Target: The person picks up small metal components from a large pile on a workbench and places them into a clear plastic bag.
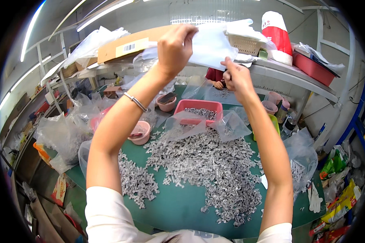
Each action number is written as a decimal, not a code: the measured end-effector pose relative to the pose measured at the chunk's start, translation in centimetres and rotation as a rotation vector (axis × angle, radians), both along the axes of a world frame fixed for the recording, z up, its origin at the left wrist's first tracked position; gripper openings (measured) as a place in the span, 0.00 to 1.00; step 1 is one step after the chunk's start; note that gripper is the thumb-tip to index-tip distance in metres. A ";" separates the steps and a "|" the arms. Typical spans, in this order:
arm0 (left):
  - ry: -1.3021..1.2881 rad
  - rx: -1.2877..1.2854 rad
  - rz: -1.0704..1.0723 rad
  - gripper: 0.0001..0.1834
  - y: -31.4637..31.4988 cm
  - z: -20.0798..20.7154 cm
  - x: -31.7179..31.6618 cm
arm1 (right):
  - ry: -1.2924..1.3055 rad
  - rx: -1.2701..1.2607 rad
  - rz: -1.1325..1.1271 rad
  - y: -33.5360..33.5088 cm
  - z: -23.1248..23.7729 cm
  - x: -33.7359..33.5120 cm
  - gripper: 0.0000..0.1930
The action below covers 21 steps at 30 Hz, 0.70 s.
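Note:
Both my arms reach up over the bench toward the overhead shelf. My left hand (174, 49) is closed in a pinch at the upper left edge of a flat, milky plastic bag (210, 46). Its lower right corner is pinched by my right hand (237, 77), so the bag stretches between the two. On the green table (174, 210) below lies a wide heap of small grey metal parts (207, 158), with a smaller pile (137, 182) to its left. Behind the heap stands a pink tray (198, 106) holding more such parts.
The loaded shelf (296, 75) carries a cardboard box (109, 52), a beige basket (244, 44) and a red basin (314, 69). Pink tubs (141, 135) and filled clear bags (65, 133) surround the heap. Across the table sits another person (215, 77). White gloves (314, 198) lie at right.

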<state>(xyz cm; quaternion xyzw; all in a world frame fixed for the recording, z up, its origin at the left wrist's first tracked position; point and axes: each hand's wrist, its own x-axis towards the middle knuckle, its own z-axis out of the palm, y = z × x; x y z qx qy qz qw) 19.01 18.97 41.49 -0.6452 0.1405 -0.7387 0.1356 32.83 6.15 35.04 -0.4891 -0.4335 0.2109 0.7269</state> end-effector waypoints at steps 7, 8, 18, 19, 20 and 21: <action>-0.155 -0.029 -0.081 0.05 -1.1 1.6 -0.4 | -0.216 -0.139 -0.136 4.7 0.2 1.8 0.31; -0.162 -0.019 -0.088 0.05 -1.5 2.0 -0.2 | -0.487 -0.084 -0.462 6.0 0.1 3.1 0.32; -0.313 -0.397 -0.177 0.04 0.2 5.3 -5.7 | -0.802 -0.182 -0.807 7.9 1.2 1.1 0.27; -0.347 -0.431 -0.222 0.06 1.4 5.9 -6.4 | -0.733 -0.117 -0.712 7.9 1.5 0.8 0.27; -0.364 -0.517 -0.274 0.07 1.8 6.1 -6.9 | -0.673 -0.062 -0.627 8.0 1.6 1.3 0.27; -0.384 -0.541 -0.318 0.06 2.2 6.2 -7.5 | -0.691 0.126 -0.569 8.1 1.4 1.6 0.25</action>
